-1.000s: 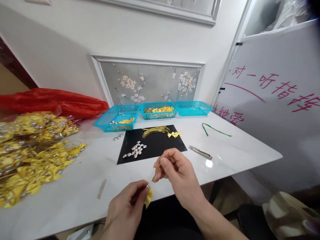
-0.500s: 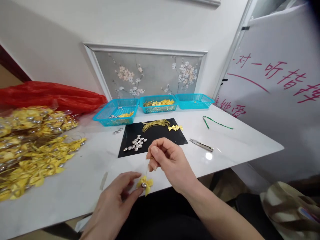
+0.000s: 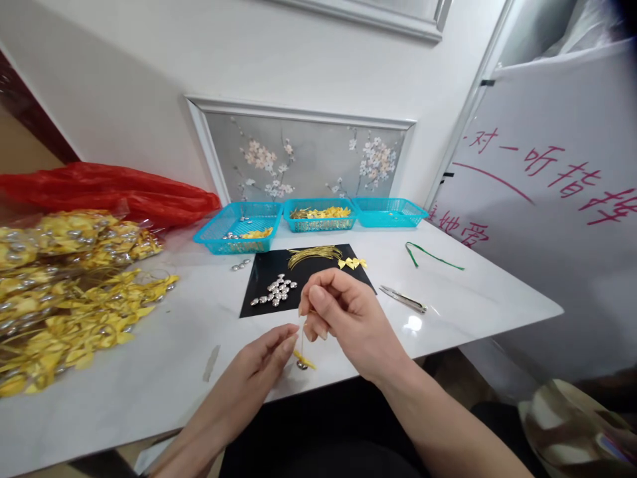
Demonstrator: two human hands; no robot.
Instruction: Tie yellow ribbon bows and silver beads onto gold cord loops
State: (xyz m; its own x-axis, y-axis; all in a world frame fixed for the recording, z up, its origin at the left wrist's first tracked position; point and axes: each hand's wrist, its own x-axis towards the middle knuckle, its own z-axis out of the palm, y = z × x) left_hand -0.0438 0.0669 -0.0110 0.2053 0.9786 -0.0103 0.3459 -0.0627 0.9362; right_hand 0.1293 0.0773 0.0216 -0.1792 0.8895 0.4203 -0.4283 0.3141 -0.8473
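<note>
a yellow bow (image 3: 307, 362) with a silver bead (image 3: 301, 366) hangs on a thin cord (image 3: 302, 340), near the front edge of the white table (image 3: 159, 372). the right hand (image 3: 343, 325) pinches the cord between thumb and fingertips, other fingers curled. the left hand (image 3: 259, 372) has thumb and forefinger close together beside the cord; i can't tell whether it grips anything. beyond, a black mat (image 3: 260, 271) bears loose beads (image 3: 279, 289), gold cords (image 3: 314, 253) and small bows (image 3: 352, 263). farther back, 3 blue baskets (image 3: 231, 247) stand in a row.
</note>
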